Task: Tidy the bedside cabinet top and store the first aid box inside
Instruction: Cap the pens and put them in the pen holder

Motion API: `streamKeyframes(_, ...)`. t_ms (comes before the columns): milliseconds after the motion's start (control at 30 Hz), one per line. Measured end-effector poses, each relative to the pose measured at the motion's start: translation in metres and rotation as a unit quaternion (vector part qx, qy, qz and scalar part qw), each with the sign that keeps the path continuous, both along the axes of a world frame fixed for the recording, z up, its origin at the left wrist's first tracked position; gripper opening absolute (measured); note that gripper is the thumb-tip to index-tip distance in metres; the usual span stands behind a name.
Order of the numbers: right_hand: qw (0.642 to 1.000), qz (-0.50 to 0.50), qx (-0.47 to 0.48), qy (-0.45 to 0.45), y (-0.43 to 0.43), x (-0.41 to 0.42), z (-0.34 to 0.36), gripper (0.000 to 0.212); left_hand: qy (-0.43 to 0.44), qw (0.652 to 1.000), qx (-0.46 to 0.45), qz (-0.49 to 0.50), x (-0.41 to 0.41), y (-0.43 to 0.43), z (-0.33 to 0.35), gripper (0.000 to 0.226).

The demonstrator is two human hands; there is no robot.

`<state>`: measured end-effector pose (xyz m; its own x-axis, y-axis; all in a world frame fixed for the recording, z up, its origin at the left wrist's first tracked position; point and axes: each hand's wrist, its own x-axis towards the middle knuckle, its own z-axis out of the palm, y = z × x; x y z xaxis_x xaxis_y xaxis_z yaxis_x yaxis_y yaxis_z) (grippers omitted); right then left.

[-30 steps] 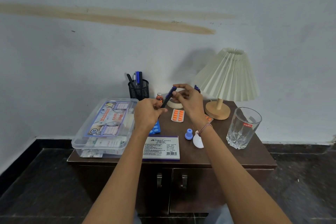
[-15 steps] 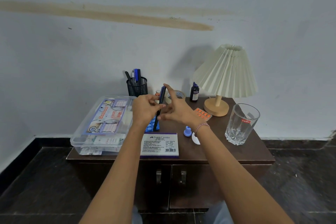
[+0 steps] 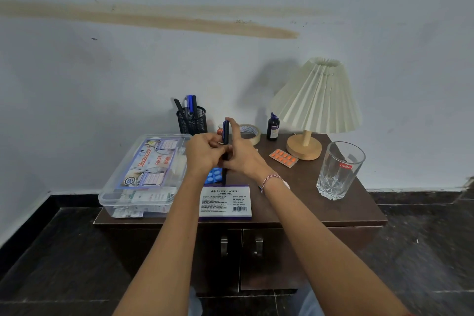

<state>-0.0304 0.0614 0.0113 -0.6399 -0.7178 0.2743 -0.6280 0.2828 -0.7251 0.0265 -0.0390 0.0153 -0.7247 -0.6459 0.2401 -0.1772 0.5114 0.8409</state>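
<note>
A: How far is the tidying?

B: Not far, I think. The box (image 3: 143,174) stands with its lid on at the left of the counter (image 3: 305,195), not yet inside; the doors (image 3: 230,272) below are shut. Blue pills (image 3: 214,176), a stamp pad (image 3: 225,202), tape (image 3: 250,132), a bottle (image 3: 272,127) and orange pills (image 3: 283,158) lie loose.

A: And the hands?

B: The left grip (image 3: 205,154) is curled round the lower part of a pen (image 3: 225,133), upright above the counter. The right grip (image 3: 243,156) lays its forefinger straight along the pen. Whether its other fingers pinch the pen, I cannot tell.
</note>
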Motion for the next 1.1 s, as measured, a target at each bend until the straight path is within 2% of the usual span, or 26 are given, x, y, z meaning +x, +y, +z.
streamKeyframes(233,0.999,0.012,-0.014,-0.032,-0.001,-0.003,0.0,0.099,0.006,0.999,0.042,0.003,-0.004,-0.003,0.0,0.034)
streamKeyframes(567,0.992,0.035,-0.07,-0.1,0.004,-0.002,-0.001,0.093,0.021,0.991,0.123,-0.051,-0.001,-0.012,-0.001,0.036)
streamKeyframes(800,0.99,0.035,-0.067,-0.119,0.013,-0.001,0.0,0.093,0.028,0.988,0.134,-0.073,0.003,-0.001,-0.002,0.031)
streamKeyframes(933,0.992,0.016,-0.109,-0.069,0.003,-0.003,0.006,0.095,0.088,0.986,0.135,-0.05,0.003,-0.005,0.007,0.019)
streamKeyframes(1100,0.993,-0.015,-0.118,0.004,-0.001,-0.007,0.014,0.078,0.109,0.979,0.151,-0.077,0.008,-0.009,0.009,0.014)
